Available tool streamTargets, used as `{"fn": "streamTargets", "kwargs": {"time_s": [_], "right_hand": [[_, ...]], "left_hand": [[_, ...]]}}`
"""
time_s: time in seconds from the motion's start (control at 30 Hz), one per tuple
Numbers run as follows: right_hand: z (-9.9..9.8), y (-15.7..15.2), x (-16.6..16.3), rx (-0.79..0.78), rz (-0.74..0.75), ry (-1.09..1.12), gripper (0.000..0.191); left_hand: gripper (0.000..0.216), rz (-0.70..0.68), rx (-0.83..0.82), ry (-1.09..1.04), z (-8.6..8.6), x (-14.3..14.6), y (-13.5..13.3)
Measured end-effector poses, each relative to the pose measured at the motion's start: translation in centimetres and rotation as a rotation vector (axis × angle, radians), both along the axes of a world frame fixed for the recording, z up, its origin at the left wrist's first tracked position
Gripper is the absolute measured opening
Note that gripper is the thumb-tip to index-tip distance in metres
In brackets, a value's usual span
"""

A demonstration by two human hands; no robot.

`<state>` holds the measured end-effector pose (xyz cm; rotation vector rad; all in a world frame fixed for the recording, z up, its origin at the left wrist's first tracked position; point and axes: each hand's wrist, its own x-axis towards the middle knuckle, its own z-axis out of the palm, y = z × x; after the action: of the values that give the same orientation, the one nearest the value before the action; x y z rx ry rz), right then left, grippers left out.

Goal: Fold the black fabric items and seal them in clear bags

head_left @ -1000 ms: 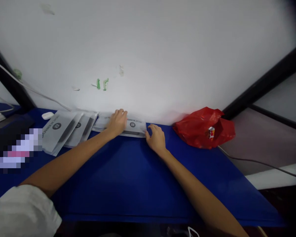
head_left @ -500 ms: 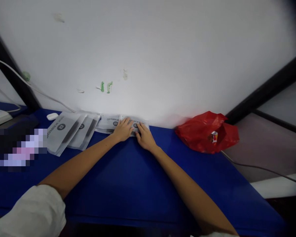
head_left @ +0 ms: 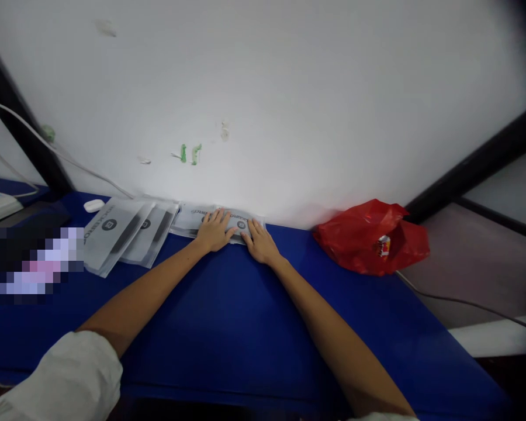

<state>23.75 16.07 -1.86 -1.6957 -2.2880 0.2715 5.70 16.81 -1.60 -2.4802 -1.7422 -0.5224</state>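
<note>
Two translucent plastic packaging bags with dark print lie side by side along the wall at the back of the table. My left hand [head_left: 214, 230] rests flat with fingers spread across the join between the left bag [head_left: 188, 219] and the right bag [head_left: 236, 220]. On the right bag's right end lies my right hand [head_left: 262, 241], its fingers stretched out. Neither hand grips anything. More bags of the same kind, a front one [head_left: 109, 234] and one partly under it [head_left: 151, 237], lie overlapping to the left.
A crumpled red plastic bag [head_left: 368, 237] stands at the right on the blue table [head_left: 228, 327]. Left are a small white case [head_left: 93, 206], a dark object [head_left: 39, 225], a blurred-out patch and a white power strip [head_left: 0, 207]. A white cable [head_left: 83, 169] runs along the wall.
My left hand has shifted slightly left and my right hand slightly right, so they are further apart and more of the right bag's print shows. The bags have stayed put.
</note>
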Motion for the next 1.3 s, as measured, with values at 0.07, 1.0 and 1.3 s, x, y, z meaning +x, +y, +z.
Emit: {"fn": "streamTargets", "kwargs": {"time_s": [0.07,1.0,1.3], "right_hand": [[0.0,-0.2,0.4,-0.027,-0.018,-0.02,0.064],[-0.4,-8.3,2.1,0.144,-0.255,0.037,0.046],[0.1,-8.8,2.1,0.194,-0.29,0.057,0.039]], "left_hand": [[0.06,0.002,-0.004,-0.005,0.0,-0.1,-0.3],[0.039,0.072,0.031,-0.13,-1.0,-4.2,-10.7],[0.035,0.068,0.001,-0.144,-0.8,-4.3,-11.5]]}}
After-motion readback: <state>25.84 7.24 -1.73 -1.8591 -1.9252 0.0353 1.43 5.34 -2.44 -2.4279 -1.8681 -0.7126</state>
